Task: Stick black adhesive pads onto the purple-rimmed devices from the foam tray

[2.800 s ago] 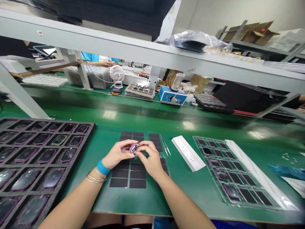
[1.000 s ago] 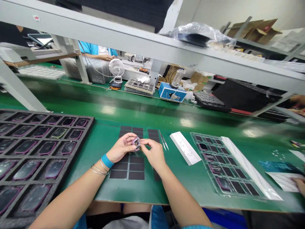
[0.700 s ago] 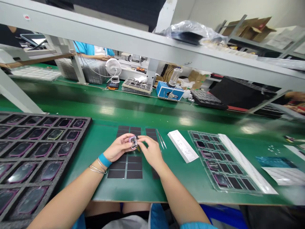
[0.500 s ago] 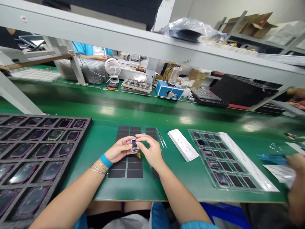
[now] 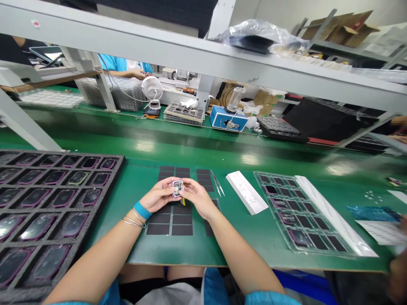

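Both hands hold a small smartwatch case (image 5: 177, 189) above the bench. Its rim is pale purple, and its inner parts show, facing me. My left hand (image 5: 159, 196) pinches its left side, wearing a blue wristband (image 5: 142, 210). Fingers of my right hand (image 5: 199, 200) close on the right side and lower corner. A small yellow piece (image 5: 183, 202) sticks out just beneath the case; whether it is attached I cannot tell. Under the hands lie rows of black rectangles (image 5: 182, 230). Metal tweezers (image 5: 218, 184) rest to the right of them.
A dark foam tray (image 5: 101, 202) of watch-like units fills the left. On the right lie a white block (image 5: 247, 193) with small bits on it and a clear tray (image 5: 288, 243) with black squares. A co-worker's hand (image 5: 401, 271) is at the right edge. A shelf beam (image 5: 178, 54) crosses overhead.
The watch case has turned so its inside faces me more fully. My right fingers have moved from over its top to its right side. The co-worker's hand has moved lower.
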Demonstrator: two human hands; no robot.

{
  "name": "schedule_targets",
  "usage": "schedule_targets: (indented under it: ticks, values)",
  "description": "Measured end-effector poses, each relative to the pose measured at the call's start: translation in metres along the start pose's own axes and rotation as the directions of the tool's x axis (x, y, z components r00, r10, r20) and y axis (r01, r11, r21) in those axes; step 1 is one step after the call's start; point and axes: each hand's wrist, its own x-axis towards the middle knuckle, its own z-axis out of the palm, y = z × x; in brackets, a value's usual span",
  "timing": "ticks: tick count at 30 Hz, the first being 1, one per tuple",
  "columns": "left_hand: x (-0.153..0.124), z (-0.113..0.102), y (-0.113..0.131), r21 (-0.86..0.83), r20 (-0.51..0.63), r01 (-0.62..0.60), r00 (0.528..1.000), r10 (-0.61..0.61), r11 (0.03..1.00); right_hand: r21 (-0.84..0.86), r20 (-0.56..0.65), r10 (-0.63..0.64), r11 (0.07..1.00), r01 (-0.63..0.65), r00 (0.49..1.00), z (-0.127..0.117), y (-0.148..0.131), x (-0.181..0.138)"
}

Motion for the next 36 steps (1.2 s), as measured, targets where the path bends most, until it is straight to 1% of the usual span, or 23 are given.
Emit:
schedule_targets:
  ticks: [1, 3, 5, 7, 9, 11, 13, 15, 17, 19, 21, 22, 24, 26, 28, 30, 31, 33, 35, 36]
  values:
    - [0.0, -0.001, 0.001, 0.007, -0.005, -0.005, 1.0, 0.005, 1.0, 0.06, 0.03, 0.056, 0.997, -0.058, 0.998, -0.001, 0.001, 0.001]
    - [0.0, -0.001, 0.002, 0.016, -0.004, -0.012, 1.0, 0.012, 1.0, 0.127, 0.044, 0.106, 0.986, -0.11, 0.993, -0.003, 0.0, 0.002]
    - [0.0, -0.002, 0.002, 0.017, -0.002, -0.021, 1.0, 0.021, 1.0, 0.164, 0.064, 0.144, 0.975, -0.153, 0.988, -0.005, -0.003, 0.002]
    - [0.0, -0.001, 0.002, 0.017, -0.002, -0.026, 1.0, 0.026, 1.0, 0.194, 0.118, 0.193, 0.957, -0.213, 0.974, -0.009, -0.006, 0.001]
    - [0.0, -0.001, 0.003, 0.019, -0.01, -0.028, 1.0, 0.028, 0.999, 0.213, 0.197, 0.251, 0.933, -0.291, 0.948, -0.015, -0.007, 0.002]
    - [0.0, 0.0, 0.005, 0.031, -0.032, -0.023, 0.999, 0.024, 0.999, 0.2, 0.259, 0.325, 0.903, -0.38, 0.91, -0.021, -0.007, 0.003]
    - [0.001, 0.002, 0.005, 0.053, -0.07, -0.008, 0.997, 0.012, 0.999, 0.159, 0.254, 0.391, 0.885, -0.437, 0.884, -0.026, -0.005, 0.005]
    - [0.002, 0.003, 0.005, 0.088, -0.106, 0.01, 0.994, 0.0, 0.996, 0.114, 0.188, 0.419, 0.889, -0.443, 0.888, -0.03, -0.003, 0.007]
    - [0.003, 0.005, 0.004, 0.124, -0.129, 0.017, 0.992, -0.001, 0.992, 0.078, 0.102, 0.402, 0.909, -0.41, 0.91, -0.033, -0.003, 0.008]
    - [0.004, 0.005, 0.002, 0.15, -0.148, 0.025, 0.989, -0.002, 0.988, 0.063, 0.025, 0.352, 0.934, -0.353, 0.936, -0.035, -0.004, 0.009]
    - [0.005, 0.004, 0.0, 0.17, -0.17, 0.04, 0.985, -0.011, 0.985, 0.08, -0.014, 0.292, 0.954, -0.29, 0.956, -0.037, -0.007, 0.008]
    - [0.005, 0.004, -0.001, 0.182, -0.182, 0.05, 0.983, -0.016, 0.982, 0.096, -0.011, 0.267, 0.96, -0.264, 0.964, -0.037, -0.008, 0.008]
    - [0.006, 0.004, -0.003, 0.212, -0.207, 0.073, 0.978, -0.029, 0.975, 0.109, 0.032, 0.234, 0.966, -0.236, 0.972, -0.038, -0.009, 0.008]
    - [0.007, 0.004, -0.006, 0.252, -0.218, 0.098, 0.975, -0.043, 0.963, 0.071, 0.065, 0.207, 0.975, -0.211, 0.976, -0.036, -0.008, 0.007]
    - [0.008, 0.005, -0.01, 0.301, -0.209, 0.11, 0.977, -0.047, 0.947, -0.046, 0.05, 0.157, 0.987, -0.155, 0.986, -0.033, -0.005, 0.007]
    - [0.009, 0.007, -0.014, 0.349, -0.183, 0.117, 0.982, -0.055, 0.93, -0.23, 0.011, 0.061, 0.972, -0.056, 0.998, -0.029, -0.002, 0.006]
    - [0.009, 0.007, -0.015, 0.366, -0.174, 0.127, 0.982, -0.066, 0.922, -0.333, 0.001, 0.002, 0.943, -0.001, 1.0, -0.026, -0.001, 0.006]
    - [0.009, 0.009, -0.017, 0.382, -0.177, 0.158, 0.98, -0.096, 0.91, -0.506, 0.01, -0.109, 0.857, 0.099, 0.994, -0.023, -0.001, 0.005]
    - [0.008, 0.01, -0.016, 0.371, -0.19, 0.188, 0.974, -0.124, 0.909, -0.608, 0.036, -0.179, 0.777, 0.164, 0.983, -0.02, -0.001, 0.004]
    - [0.008, 0.01, -0.015, 0.358, -0.194, 0.196, 0.972, -0.133, 0.913, -0.633, 0.05, -0.197, 0.752, 0.184, 0.979, -0.019, -0.001, 0.003]
